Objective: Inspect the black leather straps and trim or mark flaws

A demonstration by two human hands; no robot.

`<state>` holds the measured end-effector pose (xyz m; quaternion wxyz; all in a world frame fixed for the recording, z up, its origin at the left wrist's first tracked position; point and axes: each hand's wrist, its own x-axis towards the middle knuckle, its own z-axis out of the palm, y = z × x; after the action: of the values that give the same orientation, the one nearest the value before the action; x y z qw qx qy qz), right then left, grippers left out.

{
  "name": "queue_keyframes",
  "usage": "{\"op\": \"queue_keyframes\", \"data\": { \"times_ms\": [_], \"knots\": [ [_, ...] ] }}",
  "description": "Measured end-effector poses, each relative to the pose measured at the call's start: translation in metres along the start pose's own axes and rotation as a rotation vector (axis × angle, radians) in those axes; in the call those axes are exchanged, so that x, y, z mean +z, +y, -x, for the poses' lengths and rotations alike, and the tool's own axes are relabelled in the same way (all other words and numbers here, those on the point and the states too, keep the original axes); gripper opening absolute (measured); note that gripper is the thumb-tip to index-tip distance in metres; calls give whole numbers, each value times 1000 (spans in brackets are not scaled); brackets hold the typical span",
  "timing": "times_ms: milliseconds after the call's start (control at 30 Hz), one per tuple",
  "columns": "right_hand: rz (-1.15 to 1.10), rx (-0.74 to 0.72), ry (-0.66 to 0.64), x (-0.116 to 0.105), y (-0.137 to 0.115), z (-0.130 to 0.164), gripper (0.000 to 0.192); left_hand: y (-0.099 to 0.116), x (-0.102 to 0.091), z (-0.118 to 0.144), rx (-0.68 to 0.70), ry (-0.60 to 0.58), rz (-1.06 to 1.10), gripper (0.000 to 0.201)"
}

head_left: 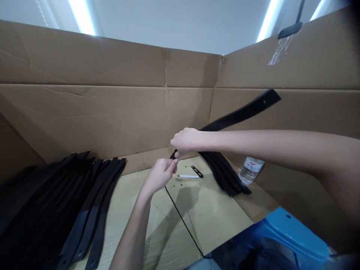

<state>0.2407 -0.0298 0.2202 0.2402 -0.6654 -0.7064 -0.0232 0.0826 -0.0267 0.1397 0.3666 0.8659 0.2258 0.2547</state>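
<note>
My right hand grips the near end of a long black strap that rises up and to the right in front of the cardboard wall. My left hand is just below it, fingers pinched at that same strap end. A thin black cord runs down from my hands toward the lower edge of the view. Both hands hover above the pale work surface.
Several black straps lie fanned out at the left, another stack at the right. Small black snips and a white pen-like stick lie behind my hands. A clear bottle stands by the right wall. Cardboard walls surround; a blue plastic object is bottom right.
</note>
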Motion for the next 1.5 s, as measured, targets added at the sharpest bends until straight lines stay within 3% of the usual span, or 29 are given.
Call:
{"op": "queue_keyframes", "data": {
  "times_ms": [133, 233, 467, 700, 1500],
  "knots": [
    [99, -3, -154, -21, -10, 14, 32, -1, -4, 2, 25, 90, 130, 47],
    [132, -7, -198, -30, -12, 26, 31, -3, -3, 0, 52, 122, 210, 48],
    [-180, 27, -175, -28, -6, 49, 38, -5, 0, -4, 150, 92, 304, 49],
    [-501, 97, -237, -24, -6, 65, 38, -7, 0, -4, 177, 57, 336, 50],
    [-712, 71, -289, -28, -8, 69, 30, -9, 7, -8, 248, 26, 541, 52]
  ]
}}
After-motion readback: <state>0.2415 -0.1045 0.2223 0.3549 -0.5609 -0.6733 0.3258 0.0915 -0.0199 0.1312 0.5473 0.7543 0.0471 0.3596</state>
